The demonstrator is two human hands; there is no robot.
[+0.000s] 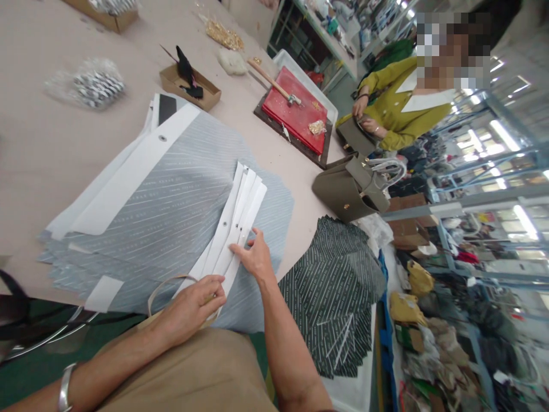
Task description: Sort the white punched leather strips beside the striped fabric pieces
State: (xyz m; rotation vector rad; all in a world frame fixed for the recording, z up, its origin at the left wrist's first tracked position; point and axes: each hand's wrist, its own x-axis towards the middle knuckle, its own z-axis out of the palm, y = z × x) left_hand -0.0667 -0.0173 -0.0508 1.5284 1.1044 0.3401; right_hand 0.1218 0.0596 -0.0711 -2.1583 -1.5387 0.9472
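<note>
In the head view, a fan of grey-blue striped lining pieces point(163, 189) with white edge bands and small metal snaps covers the near table. My right hand point(257, 257) rests at overlapping white strips point(227, 229) with snaps, thumb and fingers apart, fingertips touching the right-hand strip. Lower left of it, my left hand point(199, 303) is closed by the strips' near ends, its fingers curled; what they hold is hidden. A thin tan loop point(151, 297) shows beside the left wrist.
Dark striped pieces point(330, 280) are fanned to the right. Beyond lie an olive handbag point(349, 189), a red board point(291, 109) with a hammer point(274, 83), a cardboard box point(210, 94) and a bag of metal parts point(96, 83). A person in a yellow-green top point(394, 86) handles another bag.
</note>
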